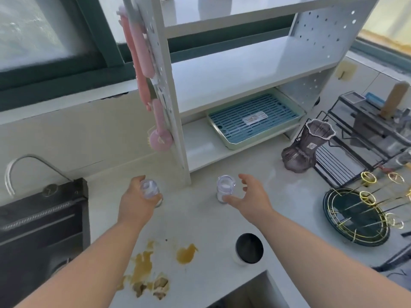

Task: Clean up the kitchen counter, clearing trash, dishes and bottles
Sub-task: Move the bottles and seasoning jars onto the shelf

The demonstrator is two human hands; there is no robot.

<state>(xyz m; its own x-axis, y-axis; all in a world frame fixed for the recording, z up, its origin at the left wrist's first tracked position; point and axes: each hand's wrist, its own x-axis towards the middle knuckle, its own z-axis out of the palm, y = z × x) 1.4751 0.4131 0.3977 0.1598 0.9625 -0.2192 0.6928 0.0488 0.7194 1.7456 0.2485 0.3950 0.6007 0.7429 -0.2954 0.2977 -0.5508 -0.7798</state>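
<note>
- Head view: left hand (135, 196) grips a clear jar (150, 189) just beside the white shelf rack's (178, 103) front post, on the counter (200, 218).
- Right hand (249, 196) has fingers spread and curved, thumb tip touching the second clear jar (225, 188); not gripping it.
- Two clear jars, well apart, bare counter between them.
- One black-lidded container (249, 248) near the counter's front edge.
- Two yellow-brown spill patches (186, 254) by the front edge, with crumbs.
- Sink (42, 223) borders left; one purple vase (308, 145) and black wire racks (347, 161) crowd the right.
</note>
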